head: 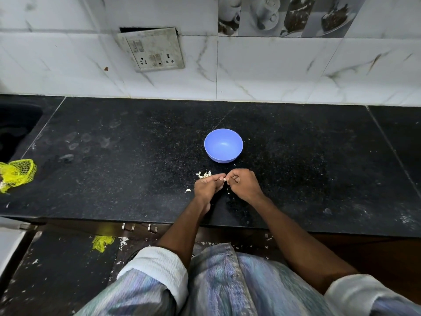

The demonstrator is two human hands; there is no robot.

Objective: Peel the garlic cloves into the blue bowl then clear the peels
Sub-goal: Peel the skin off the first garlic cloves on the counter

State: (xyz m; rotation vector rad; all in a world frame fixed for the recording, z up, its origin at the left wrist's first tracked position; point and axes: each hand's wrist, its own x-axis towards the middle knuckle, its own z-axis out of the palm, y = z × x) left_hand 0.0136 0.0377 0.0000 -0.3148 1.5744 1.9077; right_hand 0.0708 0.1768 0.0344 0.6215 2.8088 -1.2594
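A blue bowl (223,145) stands upright on the black counter, and I see nothing inside it. Just in front of it my left hand (207,187) and my right hand (244,184) meet over the counter. Both pinch a small pale garlic clove (224,179) between their fingertips. Most of the clove is hidden by the fingers. A little heap of white garlic peels (204,174) lies on the counter beside my left hand, between it and the bowl. One loose peel (187,190) lies to the left of my left wrist.
A yellow mesh net bag (16,174) lies at the counter's left end beside a dark sink (16,126). A switch and socket plate (152,49) hangs on the tiled wall. The counter's front edge (227,226) runs below my wrists. A yellow net scrap (101,242) lies on the floor.
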